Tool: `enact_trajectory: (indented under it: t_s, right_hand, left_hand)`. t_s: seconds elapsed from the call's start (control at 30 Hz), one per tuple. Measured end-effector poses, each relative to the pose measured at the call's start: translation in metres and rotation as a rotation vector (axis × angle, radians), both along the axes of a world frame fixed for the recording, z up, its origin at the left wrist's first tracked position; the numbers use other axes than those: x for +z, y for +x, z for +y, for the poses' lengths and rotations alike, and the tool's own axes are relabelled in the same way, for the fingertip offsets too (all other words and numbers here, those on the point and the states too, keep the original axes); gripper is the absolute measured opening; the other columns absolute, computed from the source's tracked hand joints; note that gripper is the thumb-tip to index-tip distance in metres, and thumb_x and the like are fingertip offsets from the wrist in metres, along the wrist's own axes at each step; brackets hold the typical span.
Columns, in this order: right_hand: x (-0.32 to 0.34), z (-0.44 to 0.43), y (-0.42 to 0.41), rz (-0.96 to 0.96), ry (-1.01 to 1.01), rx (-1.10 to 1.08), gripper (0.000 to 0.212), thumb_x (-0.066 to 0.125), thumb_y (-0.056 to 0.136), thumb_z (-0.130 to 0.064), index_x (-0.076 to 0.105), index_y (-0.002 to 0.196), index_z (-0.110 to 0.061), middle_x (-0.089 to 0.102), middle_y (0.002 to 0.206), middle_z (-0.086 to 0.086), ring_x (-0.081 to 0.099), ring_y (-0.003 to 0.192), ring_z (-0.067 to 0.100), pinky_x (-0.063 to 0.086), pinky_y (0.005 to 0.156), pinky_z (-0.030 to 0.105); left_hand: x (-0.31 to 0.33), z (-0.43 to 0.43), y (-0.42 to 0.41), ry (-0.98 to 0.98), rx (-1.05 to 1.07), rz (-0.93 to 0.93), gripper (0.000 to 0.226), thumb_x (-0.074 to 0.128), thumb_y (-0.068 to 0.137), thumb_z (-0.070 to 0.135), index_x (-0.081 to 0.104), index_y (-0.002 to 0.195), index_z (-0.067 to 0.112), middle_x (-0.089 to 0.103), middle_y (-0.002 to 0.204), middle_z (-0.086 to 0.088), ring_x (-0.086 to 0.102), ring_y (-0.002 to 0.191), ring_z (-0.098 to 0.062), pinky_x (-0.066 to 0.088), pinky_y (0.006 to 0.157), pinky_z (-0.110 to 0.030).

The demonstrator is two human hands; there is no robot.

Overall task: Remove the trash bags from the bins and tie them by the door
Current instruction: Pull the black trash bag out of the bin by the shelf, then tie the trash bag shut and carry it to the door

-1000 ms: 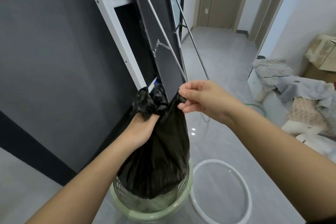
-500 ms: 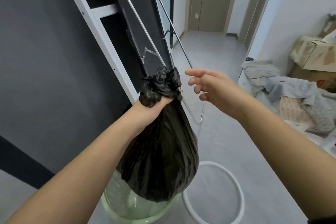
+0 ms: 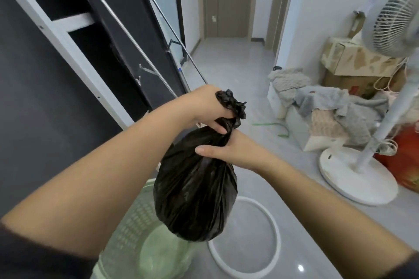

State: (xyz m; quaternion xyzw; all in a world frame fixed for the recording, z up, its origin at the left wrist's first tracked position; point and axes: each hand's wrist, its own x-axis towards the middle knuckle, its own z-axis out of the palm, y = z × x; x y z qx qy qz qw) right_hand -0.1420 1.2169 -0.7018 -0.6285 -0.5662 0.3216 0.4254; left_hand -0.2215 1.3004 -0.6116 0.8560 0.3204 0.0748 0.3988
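A full black trash bag (image 3: pixel 195 190) hangs in the air above a pale green mesh bin (image 3: pixel 136 233), clear of its rim. My left hand (image 3: pixel 204 106) is closed around the bag's gathered neck, with the crumpled top sticking out past my fingers. My right hand (image 3: pixel 226 149) grips the bag just below the neck, on its right side. The bin looks empty inside. A closed door (image 3: pixel 229 0) stands at the far end of the hallway.
A white ring (image 3: pixel 274 233) lies on the grey floor right of the bin. A standing fan (image 3: pixel 362 165), cardboard boxes (image 3: pixel 353 59) and a pile of cloths (image 3: pixel 328 106) crowd the right wall. Dark panels and metal rods (image 3: pixel 136 36) lean on the left.
The bag has been lifted fully out of the bin. My right hand, open half a second ago, now grips the bag below the neck, and my left hand has turned over the top.
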Motion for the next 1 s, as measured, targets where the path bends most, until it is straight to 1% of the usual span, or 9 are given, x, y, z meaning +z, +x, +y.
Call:
enact_trajectory:
  t_s: [0.07, 0.13, 0.27, 0.43, 0.53, 0.63, 0.73, 0.87, 1.0]
  right_hand:
    - [-0.005, -0.003, 0.009, 0.028, 0.026, -0.086, 0.056, 0.076, 0.068, -0.051, 0.060, 0.117, -0.029, 0.066, 0.117, -0.010, 0.060, 0.112, 0.004, 0.049, 0.099, 0.037]
    - [-0.008, -0.007, 0.018, 0.048, 0.048, -0.146, 0.040, 0.073, 0.074, -0.048, 0.063, 0.110, -0.035, 0.066, 0.115, -0.010, 0.060, 0.110, 0.005, 0.049, 0.098, 0.036]
    - [-0.015, -0.016, 0.038, 0.010, 0.029, -0.340, 0.008, 0.058, 0.090, -0.035, 0.055, 0.095, -0.039, 0.061, 0.109, -0.005, 0.057, 0.104, 0.014, 0.047, 0.090, 0.032]
    - [-0.053, -0.031, 0.066, 0.159, 0.007, -0.375, 0.023, 0.048, 0.096, -0.033, 0.060, 0.115, -0.028, 0.063, 0.122, 0.001, 0.056, 0.115, 0.015, 0.045, 0.099, 0.034]
    - [-0.081, -0.049, 0.081, 0.264, -0.089, -0.356, 0.022, 0.046, 0.099, -0.024, 0.068, 0.094, -0.026, 0.069, 0.104, -0.009, 0.062, 0.100, 0.005, 0.047, 0.091, 0.021]
    - [-0.116, -0.069, 0.098, 0.245, -0.217, -0.488, 0.033, 0.045, 0.097, -0.014, 0.056, 0.066, -0.019, 0.057, 0.075, -0.004, 0.053, 0.077, 0.012, 0.039, 0.068, 0.024]
    - [-0.156, -0.092, 0.113, 0.269, -0.349, -0.660, 0.025, 0.045, 0.090, -0.008, 0.047, 0.067, -0.015, 0.050, 0.074, 0.001, 0.046, 0.074, 0.016, 0.034, 0.063, 0.026]
    - [-0.204, -0.120, 0.114, 0.300, -0.433, -0.835, 0.010, 0.048, 0.092, -0.011, 0.058, 0.090, -0.012, 0.060, 0.090, 0.003, 0.055, 0.090, 0.021, 0.041, 0.080, 0.031]
    - [-0.236, -0.135, 0.110, 0.334, -0.467, -0.931, 0.009, 0.050, 0.093, -0.017, 0.058, 0.096, -0.015, 0.062, 0.097, 0.004, 0.058, 0.098, 0.024, 0.044, 0.088, 0.034]
  left_hand:
    - [-0.003, -0.003, 0.014, -0.190, -0.019, -0.018, 0.005, 0.066, 0.083, 0.006, 0.062, 0.083, 0.003, 0.068, 0.083, -0.010, 0.071, 0.079, -0.021, 0.058, 0.083, -0.039]
    - [-0.002, -0.007, 0.027, -0.294, -0.030, -0.025, 0.019, 0.064, 0.081, 0.005, 0.065, 0.098, -0.006, 0.073, 0.096, -0.014, 0.072, 0.088, -0.024, 0.056, 0.088, -0.043]
    - [-0.007, -0.018, 0.053, -0.361, -0.077, -0.046, 0.003, 0.061, 0.084, 0.001, 0.062, 0.086, -0.002, 0.068, 0.093, -0.014, 0.071, 0.079, -0.026, 0.060, 0.075, -0.033]
    - [-0.038, -0.019, 0.069, -0.365, -0.132, -0.029, 0.010, 0.057, 0.089, 0.008, 0.065, 0.088, 0.001, 0.066, 0.086, -0.010, 0.064, 0.076, -0.019, 0.054, 0.060, -0.024]
    - [-0.074, -0.010, 0.071, -0.381, -0.065, -0.052, 0.018, 0.055, 0.091, 0.023, 0.067, 0.091, 0.009, 0.064, 0.080, 0.000, 0.058, 0.071, -0.013, 0.043, 0.060, -0.024]
    - [-0.132, -0.002, 0.072, -0.526, 0.192, -0.076, 0.024, 0.050, 0.093, 0.032, 0.064, 0.090, 0.012, 0.067, 0.079, 0.000, 0.058, 0.064, -0.015, 0.039, 0.057, -0.026]
    - [-0.222, -0.009, 0.068, -0.502, 0.375, 0.070, 0.013, 0.051, 0.088, 0.018, 0.061, 0.086, 0.010, 0.065, 0.074, -0.003, 0.055, 0.056, -0.017, 0.037, 0.054, -0.024]
    - [-0.363, -0.040, 0.034, -0.431, 0.418, 0.395, 0.017, 0.052, 0.083, 0.017, 0.064, 0.085, 0.004, 0.071, 0.082, -0.013, 0.063, 0.061, -0.025, 0.050, 0.058, -0.026]
    - [-0.452, -0.066, -0.007, -0.349, 0.424, 0.632, 0.033, 0.054, 0.081, 0.021, 0.065, 0.105, 0.001, 0.070, 0.105, -0.017, 0.068, 0.094, -0.031, 0.056, 0.080, -0.032]
